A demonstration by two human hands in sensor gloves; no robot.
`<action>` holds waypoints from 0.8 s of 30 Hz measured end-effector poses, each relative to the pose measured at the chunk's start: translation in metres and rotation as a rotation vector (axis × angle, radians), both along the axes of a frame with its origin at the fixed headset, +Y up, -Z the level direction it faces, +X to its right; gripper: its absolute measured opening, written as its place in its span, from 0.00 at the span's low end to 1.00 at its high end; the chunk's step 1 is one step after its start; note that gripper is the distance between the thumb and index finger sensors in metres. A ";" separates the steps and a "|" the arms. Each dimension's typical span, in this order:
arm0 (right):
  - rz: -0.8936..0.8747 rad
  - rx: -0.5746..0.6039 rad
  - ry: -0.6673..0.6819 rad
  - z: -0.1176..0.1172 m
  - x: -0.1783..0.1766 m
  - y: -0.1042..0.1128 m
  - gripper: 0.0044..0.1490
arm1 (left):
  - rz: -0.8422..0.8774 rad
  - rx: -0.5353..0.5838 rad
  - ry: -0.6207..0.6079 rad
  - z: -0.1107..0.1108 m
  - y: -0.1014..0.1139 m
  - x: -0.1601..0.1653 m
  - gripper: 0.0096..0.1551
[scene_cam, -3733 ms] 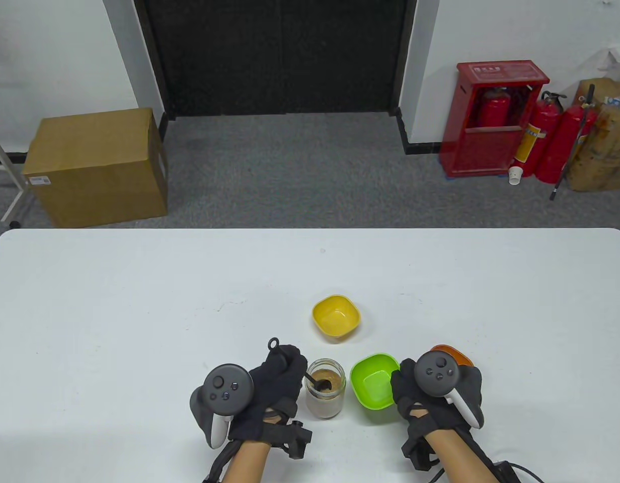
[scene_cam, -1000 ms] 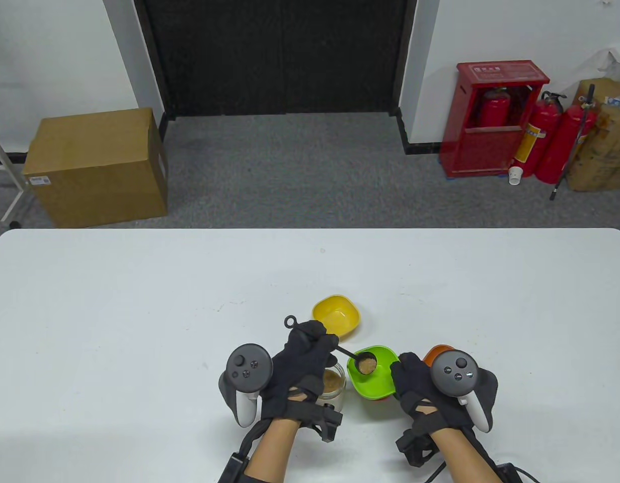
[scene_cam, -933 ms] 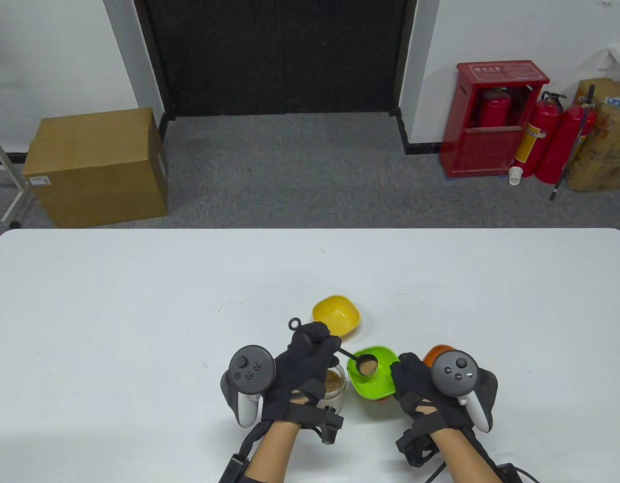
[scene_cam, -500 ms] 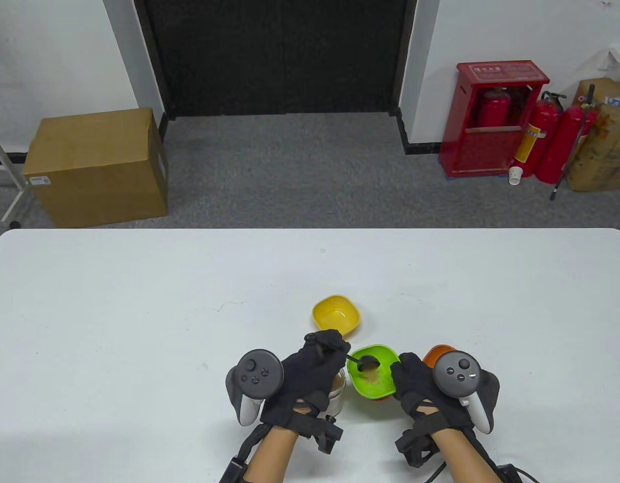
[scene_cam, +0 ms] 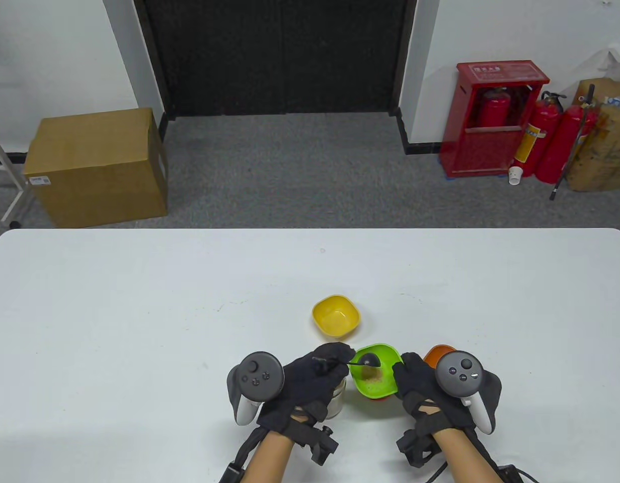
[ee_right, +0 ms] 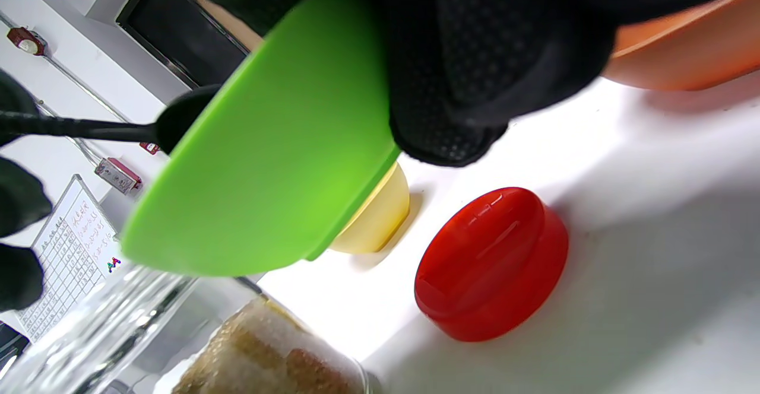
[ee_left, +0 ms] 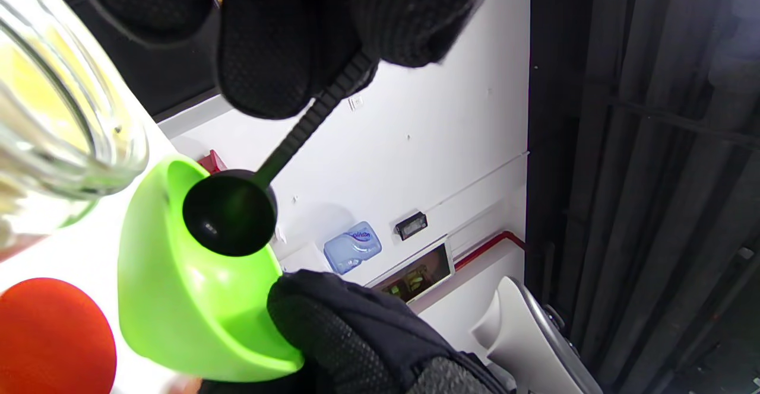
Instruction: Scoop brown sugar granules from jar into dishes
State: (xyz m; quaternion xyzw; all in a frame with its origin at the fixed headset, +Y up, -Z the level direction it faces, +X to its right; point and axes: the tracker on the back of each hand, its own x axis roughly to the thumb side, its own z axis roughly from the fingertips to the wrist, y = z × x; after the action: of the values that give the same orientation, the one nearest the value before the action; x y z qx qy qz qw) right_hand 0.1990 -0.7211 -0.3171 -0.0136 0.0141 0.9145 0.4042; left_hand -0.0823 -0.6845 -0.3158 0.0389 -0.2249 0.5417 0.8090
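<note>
My left hand [scene_cam: 330,359] pinches the handle of a black spoon [scene_cam: 369,359], whose bowl is turned face down over the green dish [scene_cam: 385,385]. A small heap of brown sugar [scene_cam: 373,376] lies inside that dish. My right hand [scene_cam: 408,370] grips the dish's right rim and holds it tilted above the table. In the left wrist view the spoon [ee_left: 230,213] hangs over the green dish [ee_left: 178,299]. The glass jar [scene_cam: 336,398] of sugar stands mostly hidden under my left hand. In the right wrist view the jar [ee_right: 267,352] lies below the green dish [ee_right: 267,168].
A yellow dish [scene_cam: 335,315] stands just behind the green one. An orange dish [scene_cam: 437,353] sits behind my right hand. The red jar lid [ee_right: 490,263] lies on the white table [scene_cam: 139,312] under the lifted green dish.
The spoon left the jar carrying sugar and reached the green dish. In the last second my left hand rolled it over and the sugar fell into the dish.
</note>
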 end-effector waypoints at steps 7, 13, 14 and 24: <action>-0.006 0.012 -0.003 -0.001 0.001 0.001 0.32 | 0.106 -0.040 0.065 -0.001 0.004 -0.017 0.25; -0.002 0.036 -0.027 -0.008 0.005 0.009 0.31 | 0.177 -0.044 0.135 -0.008 0.017 -0.044 0.26; 0.008 0.039 -0.031 -0.010 0.005 0.010 0.31 | 0.193 -0.050 0.141 -0.009 0.019 -0.048 0.26; 0.084 0.062 -0.127 -0.042 0.018 0.039 0.31 | 0.267 -0.115 0.244 -0.008 0.021 -0.121 0.26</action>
State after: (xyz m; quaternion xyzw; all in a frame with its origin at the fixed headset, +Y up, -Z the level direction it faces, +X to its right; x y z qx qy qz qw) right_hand 0.2170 -0.6819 -0.3589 -0.0596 -0.0403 0.9278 0.3660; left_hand -0.2028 -0.6639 -0.3240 0.0878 -0.0867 0.6474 0.7521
